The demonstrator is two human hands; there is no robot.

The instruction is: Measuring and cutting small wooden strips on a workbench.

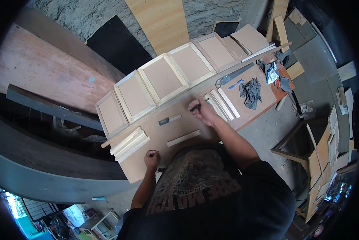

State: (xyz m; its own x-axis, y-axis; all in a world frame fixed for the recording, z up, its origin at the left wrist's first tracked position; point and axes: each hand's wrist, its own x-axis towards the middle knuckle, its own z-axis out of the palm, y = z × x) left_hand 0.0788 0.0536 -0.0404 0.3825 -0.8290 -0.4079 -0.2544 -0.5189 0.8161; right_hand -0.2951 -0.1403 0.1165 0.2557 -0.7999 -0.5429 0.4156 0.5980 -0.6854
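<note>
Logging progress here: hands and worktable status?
Right hand holding small black object. Left hand curled, contents unclear. Pale wooden strip between hands, untouched. Crumpled grey cloth at right.

The camera sits up on the head and looks down over a dark shirt (223, 192) at the bottom of the frame. It is a bit above the left hand (151, 159) and right hand (203, 112), which look small near the middle.

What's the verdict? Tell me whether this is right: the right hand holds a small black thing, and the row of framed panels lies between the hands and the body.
Not quite: the head view shows the row of framed panels beyond the left hand and right hand, away from the body. The right hand does hold a small black thing.
</note>
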